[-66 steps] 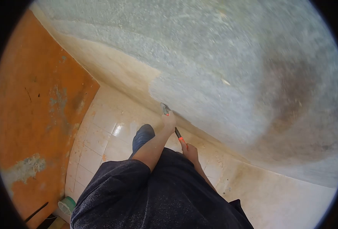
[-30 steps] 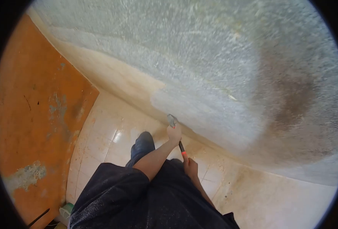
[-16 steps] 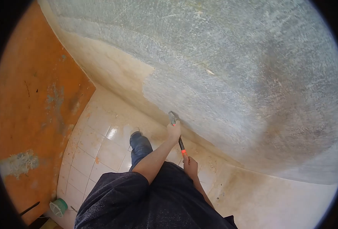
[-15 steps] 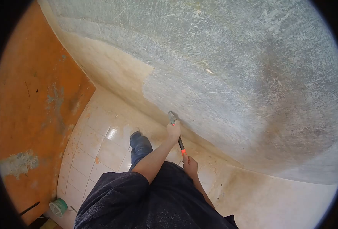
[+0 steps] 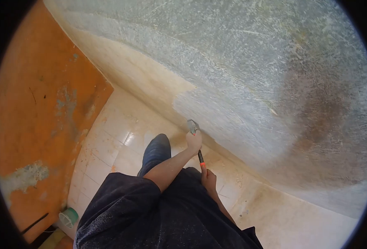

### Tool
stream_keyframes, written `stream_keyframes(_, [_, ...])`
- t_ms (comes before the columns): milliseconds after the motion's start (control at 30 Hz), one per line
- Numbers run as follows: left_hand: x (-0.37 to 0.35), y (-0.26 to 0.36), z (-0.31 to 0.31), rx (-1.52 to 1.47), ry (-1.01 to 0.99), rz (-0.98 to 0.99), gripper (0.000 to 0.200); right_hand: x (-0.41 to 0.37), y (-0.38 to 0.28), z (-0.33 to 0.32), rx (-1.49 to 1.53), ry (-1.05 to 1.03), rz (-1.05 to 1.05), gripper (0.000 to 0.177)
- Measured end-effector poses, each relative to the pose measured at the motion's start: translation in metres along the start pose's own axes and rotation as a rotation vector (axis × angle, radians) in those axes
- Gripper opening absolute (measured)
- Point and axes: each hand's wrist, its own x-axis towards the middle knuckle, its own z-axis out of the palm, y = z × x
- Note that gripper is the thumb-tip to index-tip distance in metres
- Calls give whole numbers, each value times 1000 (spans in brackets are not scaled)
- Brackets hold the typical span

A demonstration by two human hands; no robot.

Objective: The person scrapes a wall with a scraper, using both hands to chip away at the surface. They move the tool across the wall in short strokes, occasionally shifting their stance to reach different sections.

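Rough grey wall [image 5: 254, 83] fills most of your view. A cream patch [image 5: 142, 79] runs along its lower left part, and an orange panel [image 5: 38, 103] meets it at the corner. Below lies a pale tile floor [image 5: 109, 141], dusty at the foot of the wall.

You hold a scraper [image 5: 200, 157] in both hands. Your left hand [image 5: 194, 141] is clenched round the shaft just under the blade, and your right hand [image 5: 208, 178] grips the orange-banded end of the handle lower down. The blade touches the wall near its foot, at the border between grey and cream. Your shoe [image 5: 156, 149] stands on the floor just left of the left hand, close to the wall. A green tub [image 5: 69, 216] sits at the floor's left edge by the orange panel, well apart from you.

Your left knuckles ride very near the coarse wall, so a slip of the blade could skin them. If the edge skids off the wall, it could drop toward your shoe. Dust on glossy tile looks slick, and your foot could slide if you lean hard. Too steep a blade could gouge the wall.
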Motion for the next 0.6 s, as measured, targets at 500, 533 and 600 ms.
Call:
stream_keyframes(500, [-19, -15, -2, 15, -171, -8, 27, -43, -9, -15, 110, 51, 70, 48])
stream_keyframes(533, [-24, -15, 0, 0, -183, -10, 26, -44, -6, -19, 97, 66, 58, 52])
stream_keyframes(600, [-27, -13, 3, -22, -150, -1, 26, -40, -2, -22, 92, 63, 28, 52])
